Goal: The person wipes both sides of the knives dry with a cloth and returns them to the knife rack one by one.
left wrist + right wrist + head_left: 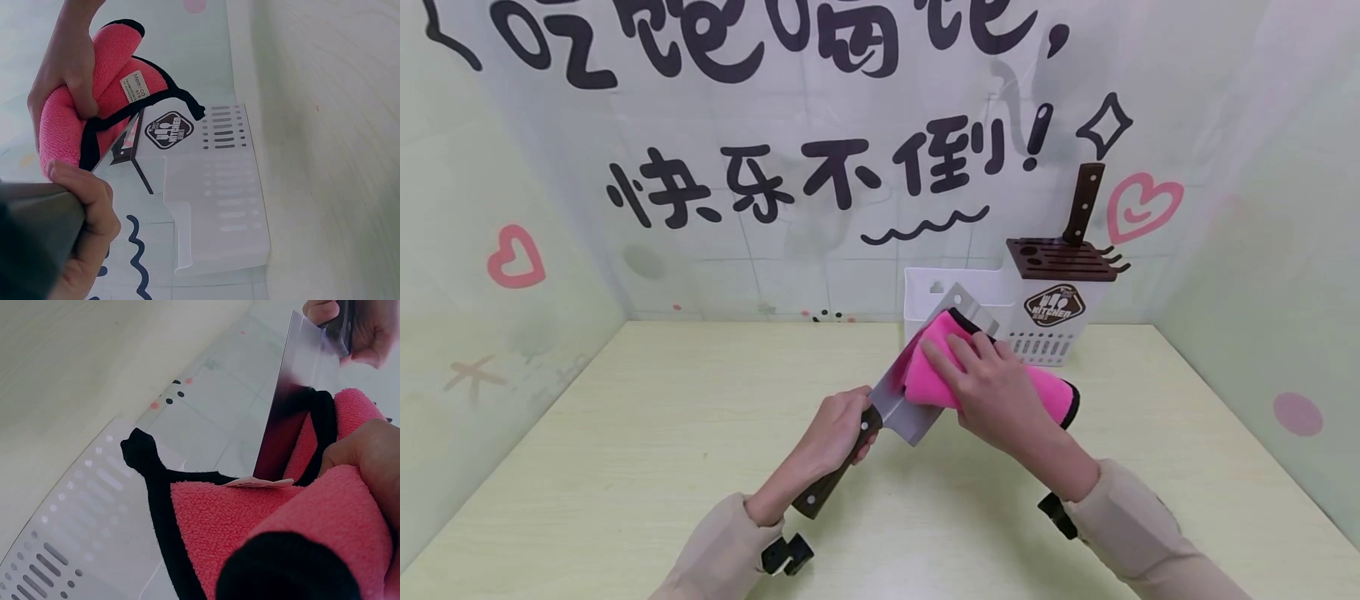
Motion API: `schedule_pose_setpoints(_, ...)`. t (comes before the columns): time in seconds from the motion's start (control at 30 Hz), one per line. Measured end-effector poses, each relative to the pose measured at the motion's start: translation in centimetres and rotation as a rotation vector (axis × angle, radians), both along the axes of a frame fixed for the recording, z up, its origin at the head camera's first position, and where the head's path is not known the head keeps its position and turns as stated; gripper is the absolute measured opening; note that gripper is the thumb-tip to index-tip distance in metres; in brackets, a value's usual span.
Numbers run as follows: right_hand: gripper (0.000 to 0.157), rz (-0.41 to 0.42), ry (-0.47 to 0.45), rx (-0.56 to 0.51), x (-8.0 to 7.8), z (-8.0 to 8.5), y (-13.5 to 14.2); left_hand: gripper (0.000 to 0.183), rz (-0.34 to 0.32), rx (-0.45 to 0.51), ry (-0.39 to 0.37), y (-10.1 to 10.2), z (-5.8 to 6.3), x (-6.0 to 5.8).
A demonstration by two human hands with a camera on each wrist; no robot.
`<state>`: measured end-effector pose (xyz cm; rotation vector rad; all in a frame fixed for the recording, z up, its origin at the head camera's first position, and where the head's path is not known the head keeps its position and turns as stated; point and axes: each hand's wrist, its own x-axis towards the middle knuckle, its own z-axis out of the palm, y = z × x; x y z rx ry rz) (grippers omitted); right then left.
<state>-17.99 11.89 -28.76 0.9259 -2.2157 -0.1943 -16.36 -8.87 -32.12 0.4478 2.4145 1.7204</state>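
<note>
My left hand (838, 429) grips the dark, riveted handle of a cleaver (892, 392), raised over the table with its broad blade angled up and away to the right. My right hand (1000, 392) holds a folded pink towel (934, 367) with black edging against the blade. Its fingers spread over the towel on the blade's upper face, while towel also shows on the underside in the left wrist view. A white label (135, 86) hangs from the towel there. Bare metal shows at the blade's far corner and near the handle; the towel hides the middle.
Behind the blade, a white rack (1060, 346) with a brown slotted top (1063, 260) stands at the back wall. One dark-handled utensil (1084, 204) stands upright in it. The pale table (700, 450) meets walls at the back and both sides.
</note>
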Motion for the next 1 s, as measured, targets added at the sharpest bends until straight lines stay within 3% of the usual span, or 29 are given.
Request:
schedule_pose_setpoints(0.4,0.061,0.077,0.06,0.032,0.7,-0.4,-1.5,0.031,0.013,0.001,0.003,0.1,-0.1,-0.1)
schedule_pose_setpoints(1.0,0.064,0.123,0.105,0.08,0.9,-0.6,-1.9,0.031,-0.017,-0.004,0.017,0.0,0.1,-0.2)
